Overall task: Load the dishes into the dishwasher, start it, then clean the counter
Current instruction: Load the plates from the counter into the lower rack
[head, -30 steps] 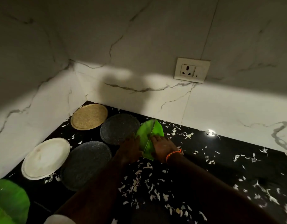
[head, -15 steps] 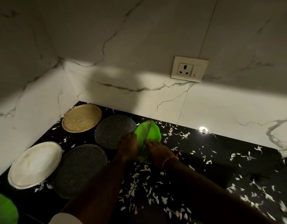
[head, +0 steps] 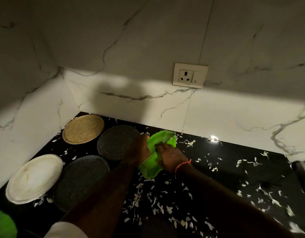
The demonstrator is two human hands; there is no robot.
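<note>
A bright green leaf-shaped plate (head: 163, 140) lies on the black counter (head: 234, 155), tilted up between my two hands. My left hand (head: 139, 150) grips its left edge. My right hand (head: 170, 156), with an orange thread at the wrist, holds its right side, fingers over the surface. To the left lie a tan round plate (head: 83, 128), two dark speckled plates (head: 116, 140) (head: 81, 179) and a white plate (head: 34, 177). White scraps (head: 148, 198) are strewn over the counter.
White marble walls meet in a corner behind the plates. A wall socket (head: 190, 75) sits above the counter. Another green plate (head: 3, 224) shows at the bottom left edge. A dark object (head: 302, 170) stands at the right edge.
The green plate has lifted and tilted off the counter between my hands. Both hands have closed further round its edges. The camera has shifted slightly.
</note>
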